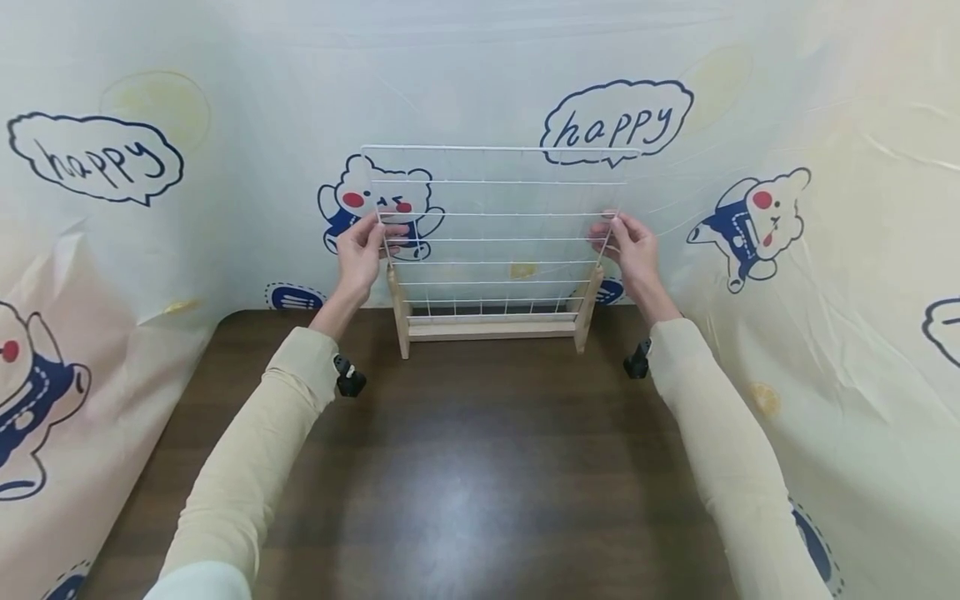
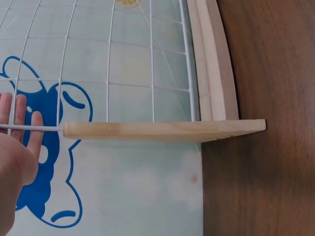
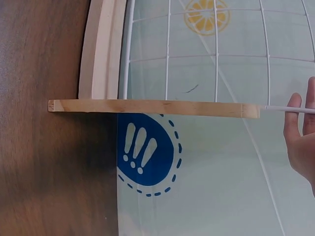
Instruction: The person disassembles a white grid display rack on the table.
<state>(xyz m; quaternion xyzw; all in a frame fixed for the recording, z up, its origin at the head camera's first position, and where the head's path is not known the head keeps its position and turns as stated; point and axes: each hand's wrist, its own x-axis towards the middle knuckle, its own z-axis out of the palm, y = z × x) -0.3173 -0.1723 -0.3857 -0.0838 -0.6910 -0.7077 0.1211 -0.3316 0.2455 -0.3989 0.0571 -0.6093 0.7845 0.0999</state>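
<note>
A white wire grid [image 1: 495,214] stands upright at the back of the table, its lower part set in a pale wooden stand [image 1: 491,330]. My left hand [image 1: 358,258] pinches the grid's left edge wire, above the wooden side piece [image 2: 147,130]. On the opposite edge, my right hand [image 1: 636,254] grips the wire between thumb and fingers, at about the same height. Both wrist views show the edge wire meeting the end of a side piece, including the right one [image 3: 157,106]. Some fingertips lie behind the wires.
A dark brown wooden tabletop [image 1: 457,467] spreads in front of the stand. Pale cloth [image 1: 480,67] printed with cartoon bears and "happy" bubbles hangs close behind the grid and along both sides. Small black devices [image 1: 350,377] sit at both sleeve cuffs.
</note>
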